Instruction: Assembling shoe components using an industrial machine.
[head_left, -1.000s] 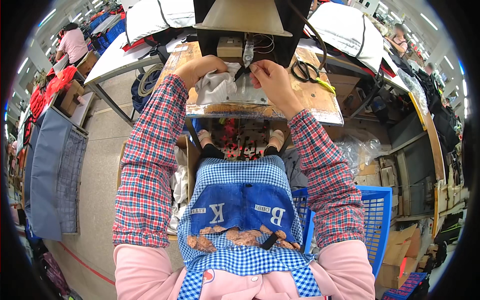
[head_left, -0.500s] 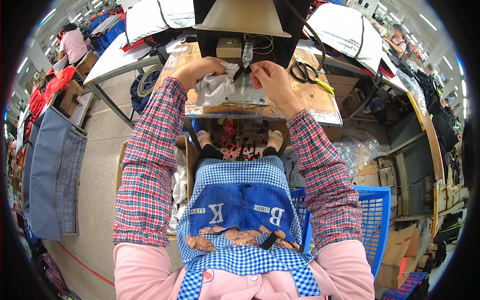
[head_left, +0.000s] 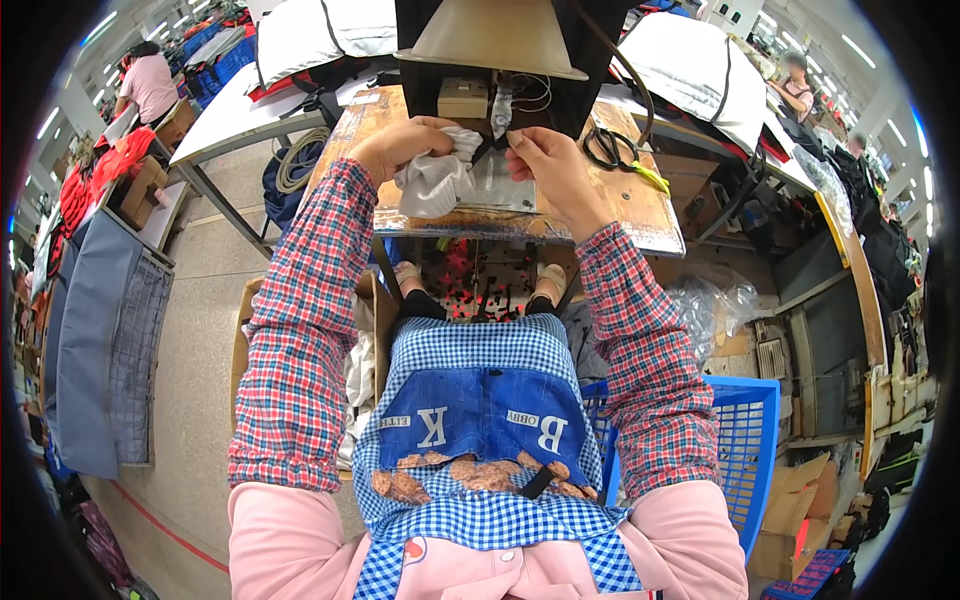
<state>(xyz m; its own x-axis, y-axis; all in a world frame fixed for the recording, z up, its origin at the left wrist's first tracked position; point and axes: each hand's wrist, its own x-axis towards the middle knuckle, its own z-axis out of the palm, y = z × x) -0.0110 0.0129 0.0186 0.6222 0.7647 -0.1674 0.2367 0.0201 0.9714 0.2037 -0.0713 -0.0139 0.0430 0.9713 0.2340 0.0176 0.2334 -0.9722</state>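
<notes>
My left hand [head_left: 402, 147] is closed round a crumpled white cloth piece [head_left: 438, 187], which hangs over the near edge of the work plate. Across from it, my right hand [head_left: 552, 168] is closed in a pinch beside a dark strip [head_left: 490, 152] that reaches out from the cloth. Whatever lies between its fingertips is too small to make out. Both hands are at the front of a dark machine with a cream cone-shaped cover [head_left: 497, 45]. Below the hands a metal plate [head_left: 505, 190] is set on the worn wooden bench [head_left: 610, 215].
Black-handled scissors [head_left: 608, 150] with a yellow-green end lie right of my right hand. A carton [head_left: 250, 330] of white cloth stands by my left leg, a blue basket [head_left: 745, 430] by my right. White bundles [head_left: 690, 70] lie on side tables. Other people sit farther off.
The white cloth has shifted slightly right and its hanging part has folded into a rounder shape. Both hands stay near the machine, with only small finger movements.
</notes>
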